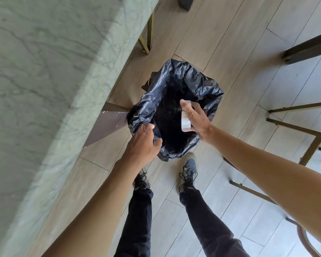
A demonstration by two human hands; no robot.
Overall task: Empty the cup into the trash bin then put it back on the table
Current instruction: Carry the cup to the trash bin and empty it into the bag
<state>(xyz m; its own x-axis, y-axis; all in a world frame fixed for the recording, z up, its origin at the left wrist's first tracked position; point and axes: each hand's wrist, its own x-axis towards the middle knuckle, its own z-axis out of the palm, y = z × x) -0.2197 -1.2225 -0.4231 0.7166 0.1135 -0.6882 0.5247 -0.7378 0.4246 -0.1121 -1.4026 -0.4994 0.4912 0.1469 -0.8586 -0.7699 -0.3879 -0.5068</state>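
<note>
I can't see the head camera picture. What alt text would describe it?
Seen from above, a person's right hand holds a clear cup tipped over a trash bin lined with a black bag, while the left hand grips the bag's near rim. A marble table stands at left; shoes and wood floor show below.

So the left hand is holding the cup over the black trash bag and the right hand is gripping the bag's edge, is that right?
The hands are swapped. In the head view, the right hand holds the cup over the black trash bag, and the left hand grips the bag's edge.
</note>
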